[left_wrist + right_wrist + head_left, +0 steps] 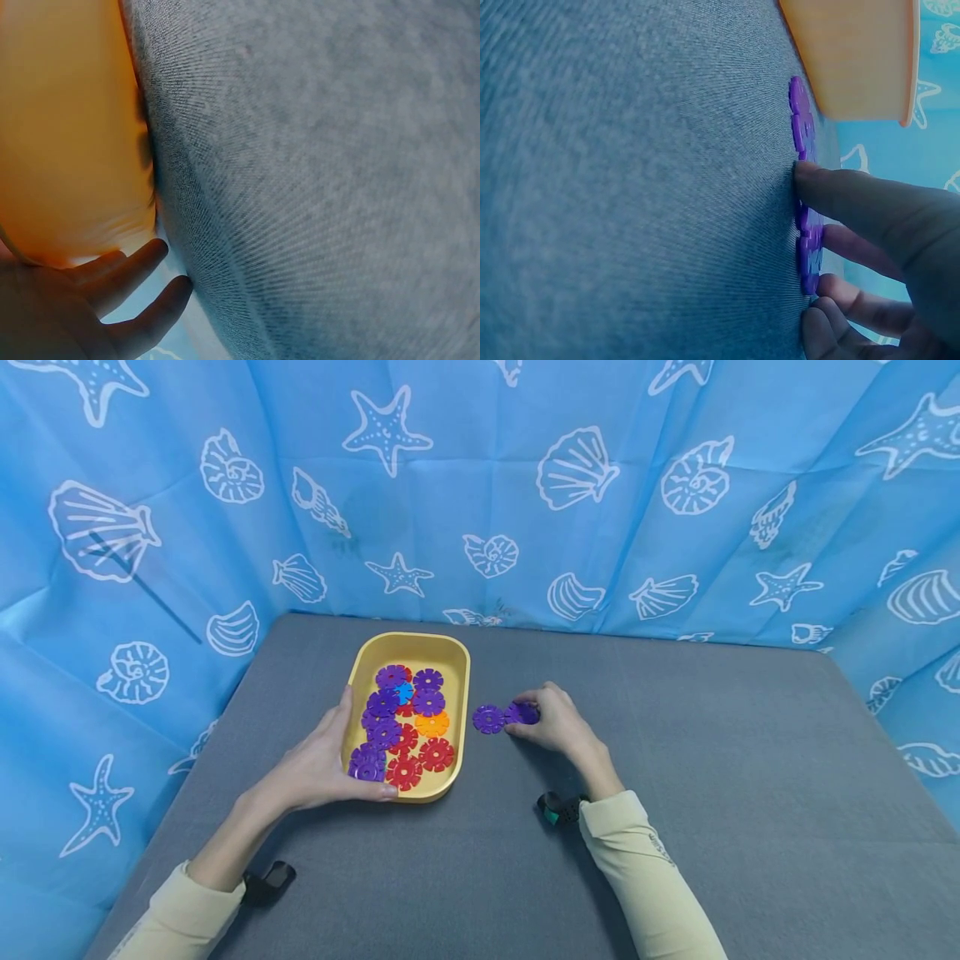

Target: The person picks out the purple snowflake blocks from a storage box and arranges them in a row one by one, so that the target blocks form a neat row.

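A yellow tray (463,693) holds several notched plastic snowflake discs, among them a purple disc (428,679), a red disc (437,754), an orange disc (432,724) and a blue disc (403,693). My left hand (324,760) grips the tray's near left corner, thumb along the front rim and fingers by the left wall; two fingers spread below it in the left wrist view. To the tray's right, my right hand (553,720) pinches a purple snowflake disc (524,713) between thumb and fingers. Another purple disc (488,719) lies edge to edge with it, low over the cloth.
Grey cloth (712,760) covers the table under the tray and both hands. A blue curtain (465,493) with white shells and starfish hangs along the back and sides. Dark straps with devices sit at both wrists.
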